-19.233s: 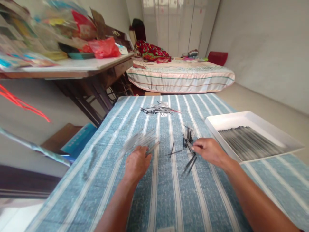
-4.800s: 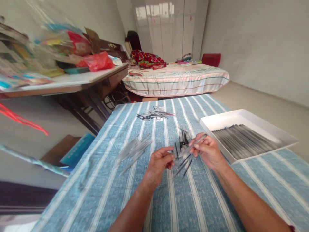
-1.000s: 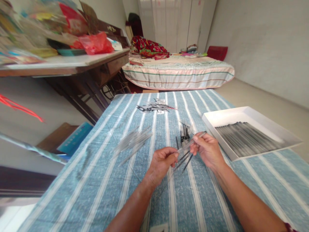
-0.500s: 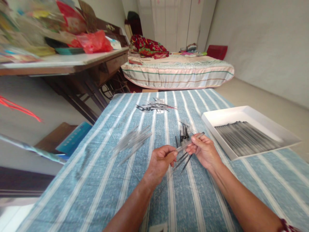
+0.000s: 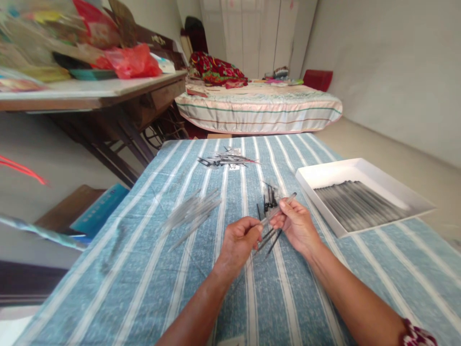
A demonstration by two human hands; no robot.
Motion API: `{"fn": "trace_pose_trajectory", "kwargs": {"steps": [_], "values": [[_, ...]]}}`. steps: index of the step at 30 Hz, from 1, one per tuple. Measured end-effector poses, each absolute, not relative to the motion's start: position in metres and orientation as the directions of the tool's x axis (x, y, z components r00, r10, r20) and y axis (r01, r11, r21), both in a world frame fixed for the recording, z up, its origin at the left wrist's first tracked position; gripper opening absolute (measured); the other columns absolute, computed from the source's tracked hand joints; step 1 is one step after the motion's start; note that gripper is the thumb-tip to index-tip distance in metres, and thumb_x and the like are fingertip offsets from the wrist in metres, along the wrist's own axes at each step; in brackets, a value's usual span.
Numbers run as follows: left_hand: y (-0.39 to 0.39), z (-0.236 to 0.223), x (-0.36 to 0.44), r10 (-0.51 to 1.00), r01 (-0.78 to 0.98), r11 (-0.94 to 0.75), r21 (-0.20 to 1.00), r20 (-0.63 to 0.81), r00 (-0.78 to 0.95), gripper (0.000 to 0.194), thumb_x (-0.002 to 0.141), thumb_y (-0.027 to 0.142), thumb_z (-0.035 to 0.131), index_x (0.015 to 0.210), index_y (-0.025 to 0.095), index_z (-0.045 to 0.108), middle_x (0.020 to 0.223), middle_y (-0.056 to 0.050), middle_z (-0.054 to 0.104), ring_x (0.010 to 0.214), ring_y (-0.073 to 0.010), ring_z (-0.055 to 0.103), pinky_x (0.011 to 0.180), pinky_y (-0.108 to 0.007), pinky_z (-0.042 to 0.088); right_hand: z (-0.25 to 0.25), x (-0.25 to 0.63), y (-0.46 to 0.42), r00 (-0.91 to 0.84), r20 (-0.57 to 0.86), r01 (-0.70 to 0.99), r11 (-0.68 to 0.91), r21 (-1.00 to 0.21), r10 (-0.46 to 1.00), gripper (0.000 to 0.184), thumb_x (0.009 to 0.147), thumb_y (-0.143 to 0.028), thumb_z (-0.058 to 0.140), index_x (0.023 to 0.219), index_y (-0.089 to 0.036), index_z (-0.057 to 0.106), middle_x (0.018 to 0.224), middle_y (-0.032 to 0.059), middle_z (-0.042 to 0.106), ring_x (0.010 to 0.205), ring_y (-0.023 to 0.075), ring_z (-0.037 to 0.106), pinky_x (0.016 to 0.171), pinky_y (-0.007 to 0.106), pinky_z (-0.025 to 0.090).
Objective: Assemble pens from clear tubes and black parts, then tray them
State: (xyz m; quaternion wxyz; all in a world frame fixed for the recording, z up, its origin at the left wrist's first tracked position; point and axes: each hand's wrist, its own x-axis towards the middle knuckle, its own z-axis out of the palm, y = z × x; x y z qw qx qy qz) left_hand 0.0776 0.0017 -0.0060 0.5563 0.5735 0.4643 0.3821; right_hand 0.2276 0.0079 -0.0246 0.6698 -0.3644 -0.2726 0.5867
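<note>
Between my two hands is a slim, clear pen [image 5: 272, 211] with a dark end, slanting up to the right. My left hand [image 5: 239, 239] pinches its lower left end, while my right hand [image 5: 297, 223] is closed on its upper part. Just behind and below it lie small black pen parts [image 5: 269, 198] and several dark thin rods [image 5: 268, 241]. Left of my hands, clear pen barrels [image 5: 194, 211] are spread on the striped cloth [image 5: 144, 288]. A heap of refills or similar thin black pieces [image 5: 228, 159] lies farther off, on a printed label.
To the right a white open box [image 5: 324, 216] holds a row of dark-tipped pens [image 5: 360, 204]. A cluttered side table [image 5: 90, 93] with a red plastic bag [image 5: 135, 61] stands at the left. A bed [image 5: 259, 108] is beyond the far table edge.
Since the oldest frame, both hands have come together on one pen. Over the last second my right hand shifts slightly along it toward my left. The whole view drifts a little.
</note>
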Motion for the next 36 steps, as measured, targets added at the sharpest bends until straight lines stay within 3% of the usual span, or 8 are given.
{"fn": "trace_pose_trajectory", "kwargs": {"steps": [3,10,13,15,18,21,26,36], "values": [[0.000,-0.006,0.081,0.959,0.131,0.045,0.990,-0.079,0.272,0.014,0.071,0.030,0.059,0.068,0.017,0.063,0.054,0.003,0.055,0.047,-0.0098,0.047,0.048,-0.021,0.040,-0.019,0.224,0.008,0.135,-0.018,-0.536,0.058,-0.842,0.991,0.026,0.067,-0.036,0.070,0.076,-0.016,0.055,0.059,-0.0006,0.066,0.041,0.0097,0.058,0.038,0.017,0.046],[0.006,-0.008,0.068,0.977,0.279,-0.003,0.960,-0.057,0.204,0.026,0.068,0.038,0.061,0.086,0.021,0.067,0.065,0.001,0.065,0.057,-0.0157,0.056,0.055,-0.026,0.046,0.020,0.275,0.009,0.326,0.106,-0.102,0.146,-0.984,0.939,0.021,0.067,-0.037,0.067,0.081,-0.023,0.060,0.049,-0.0066,0.058,0.034,0.0089,0.047,0.033,0.020,0.035],[0.017,-0.009,0.057,0.988,0.343,-0.001,0.939,-0.053,0.148,0.020,0.070,0.038,0.058,0.077,0.023,0.067,0.062,0.001,0.065,0.056,-0.0166,0.056,0.053,-0.026,0.045,0.037,0.333,0.013,0.416,0.186,0.251,0.084,-0.964,0.890,0.028,0.064,-0.036,0.068,0.085,-0.018,0.062,0.043,-0.0071,0.052,0.034,0.0089,0.044,0.036,0.021,0.034],[0.025,-0.010,0.048,0.991,0.392,-0.016,0.920,-0.036,0.125,0.019,0.070,0.039,0.057,0.076,0.023,0.066,0.062,0.001,0.065,0.056,-0.0169,0.057,0.053,-0.026,0.045,0.043,0.374,0.017,0.424,0.192,0.589,-0.109,-0.800,0.885,0.028,0.068,-0.037,0.063,0.087,-0.016,0.063,0.046,-0.0051,0.053,0.036,0.0100,0.046,0.040,0.022,0.036],[0.035,-0.009,0.036,0.994,0.476,-0.045,0.878,-0.007,0.106,0.021,0.070,0.039,0.054,0.077,0.022,0.066,0.061,0.001,0.065,0.055,-0.0170,0.057,0.052,-0.026,0.045,0.043,0.421,0.021,0.375,0.088,0.861,-0.311,-0.403,0.923,0.022,0.070,-0.034,0.060,0.081,-0.017,0.066,0.052,-0.0005,0.059,0.045,0.0127,0.054,0.048,0.022,0.039],[0.041,-0.006,0.026,0.999,0.522,-0.030,0.852,0.002,0.053,0.023,0.068,0.039,0.055,0.077,0.020,0.066,0.062,0.000,0.066,0.056,-0.0178,0.058,0.050,-0.026,0.045,0.039,0.443,0.021,0.362,-0.029,0.898,-0.357,-0.257,0.932,0.022,0.072,-0.036,0.057,0.077,-0.017,0.066,0.051,0.0008,0.060,0.047,0.0135,0.057,0.049,0.022,0.040],[0.045,-0.003,0.020,1.000,0.515,0.003,0.857,-0.005,0.001,0.026,0.066,0.039,0.056,0.077,0.018,0.066,0.059,0.000,0.066,0.055,-0.0185,0.059,0.048,-0.025,0.045,0.038,0.446,0.020,0.336,-0.100,0.798,-0.339,-0.499,0.937,0.030,0.076,-0.039,0.051,0.081,-0.012,0.064,0.046,0.0002,0.057,0.037,0.0118,0.052,0.038,0.020,0.037],[0.044,-0.002,0.007,0.995,0.637,-0.060,0.769,-0.003,0.097,0.030,0.069,0.045,0.052,0.079,0.020,0.066,0.064,-0.001,0.067,0.063,-0.0215,0.063,0.053,-0.027,0.046,0.040,0.446,0.028,0.289,-0.213,0.901,-0.341,-0.270,0.933,0.019,0.075,-0.029,0.050,0.074,-0.015,0.064,0.041,-0.0009,0.055,0.036,0.0124,0.053,0.043,0.021,0.040]]}}
